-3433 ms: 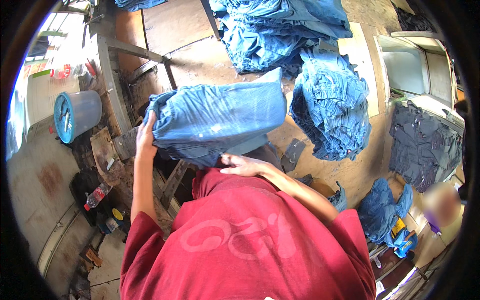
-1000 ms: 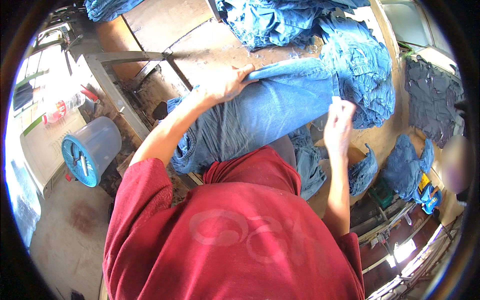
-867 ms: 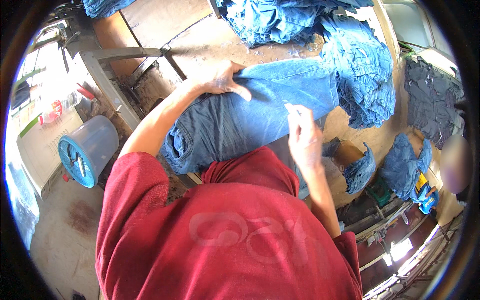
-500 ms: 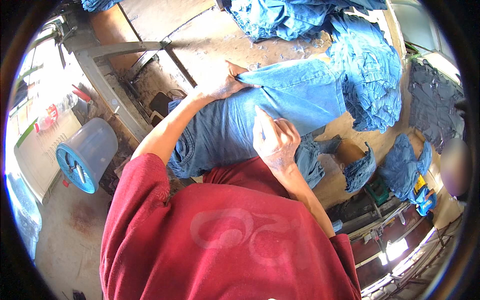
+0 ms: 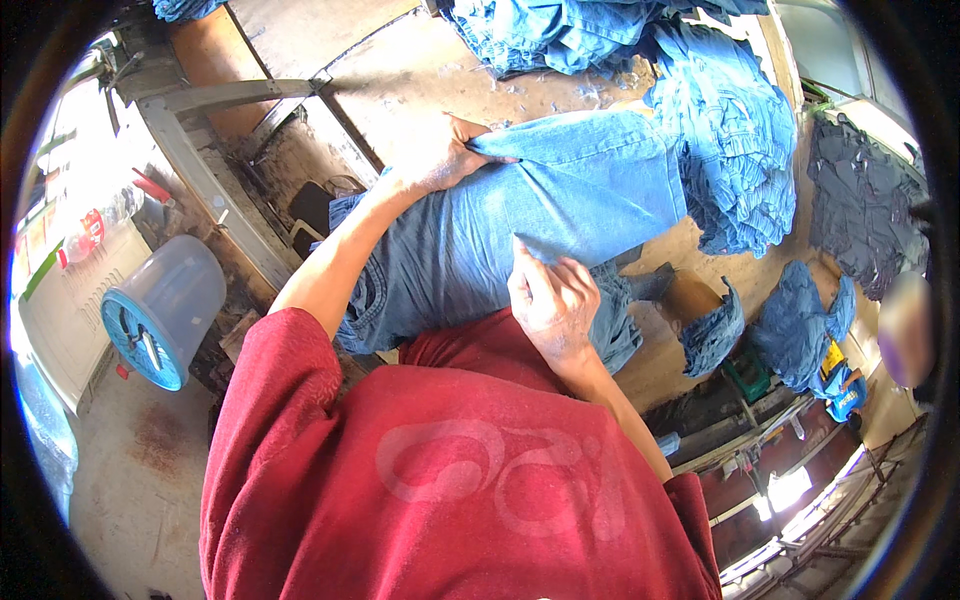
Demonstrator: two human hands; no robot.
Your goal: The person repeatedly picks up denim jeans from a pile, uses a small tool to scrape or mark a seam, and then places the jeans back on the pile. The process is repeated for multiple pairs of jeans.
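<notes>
Across my lap lies a pair of blue jeans (image 5: 590, 170), its darker waist end at the left and a paler leg stretching to the right. My left hand (image 5: 445, 158) pinches the leg's far edge and pulls the cloth into creases. Close to the near side of the same leg is my right hand (image 5: 556, 308), its fingers curled and the index finger toward the cloth. Whatever the right fingers may hold is too small or hidden to make out.
Blue denim piles (image 5: 725, 140) lie at the far right, with dark garments (image 5: 865, 205) beyond. A translucent bucket (image 5: 180, 305) with a blue rim stands left, near a metal frame (image 5: 195, 165) and a plastic bottle (image 5: 85, 235). Another person's blurred head shows at the right edge.
My right hand has drawn slightly back toward me along the jeans. My left hand keeps its hold on the far edge. The whole view has shifted a little.
</notes>
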